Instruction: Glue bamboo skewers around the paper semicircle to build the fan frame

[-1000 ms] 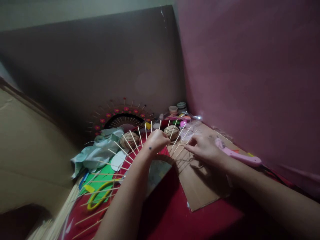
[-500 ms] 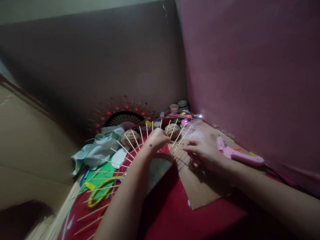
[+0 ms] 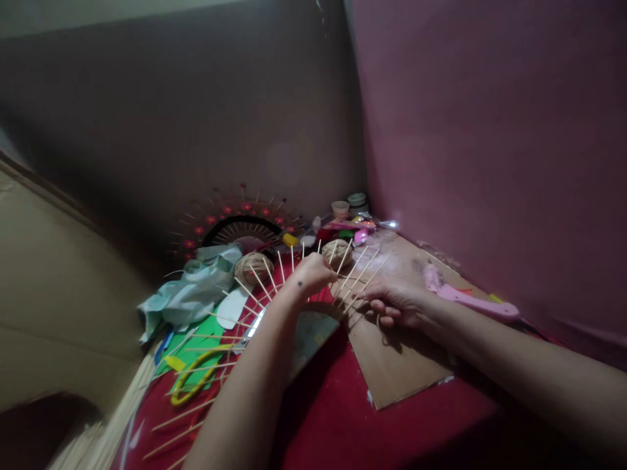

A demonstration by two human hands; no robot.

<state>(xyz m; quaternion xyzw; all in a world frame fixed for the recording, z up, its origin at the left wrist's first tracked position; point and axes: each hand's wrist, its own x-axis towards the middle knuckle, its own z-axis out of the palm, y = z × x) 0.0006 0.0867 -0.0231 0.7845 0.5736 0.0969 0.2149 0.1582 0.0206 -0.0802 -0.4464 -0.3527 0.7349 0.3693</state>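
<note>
Thin wooden sticks [image 3: 272,282] fan outward around a round mirror [image 3: 306,336] lying on red cloth. My left hand [image 3: 314,273] reaches over the mirror, its fingers pinched on brown twine [image 3: 349,279] among the upper right sticks. To the right, my right hand [image 3: 394,301] has its fingers closed on the same twine beside the rightmost sticks; a short loop hangs below the fingers. The stretch of twine between both hands crosses the sticks. My left forearm covers part of the mirror and several sticks.
Two twine balls [image 3: 253,268] sit behind the sticks. Yellow-handled scissors [image 3: 198,378] lie left on green sheets [image 3: 200,346]. A pink glue gun [image 3: 477,305] rests at the right by the cardboard [image 3: 406,365]. A flower-decorated mirror frame [image 3: 245,219] leans on the back wall.
The right hand has turned slightly and shifted down, and more twine shows between the hands. My left hand has moved slightly right and down. The view has shifted a little.
</note>
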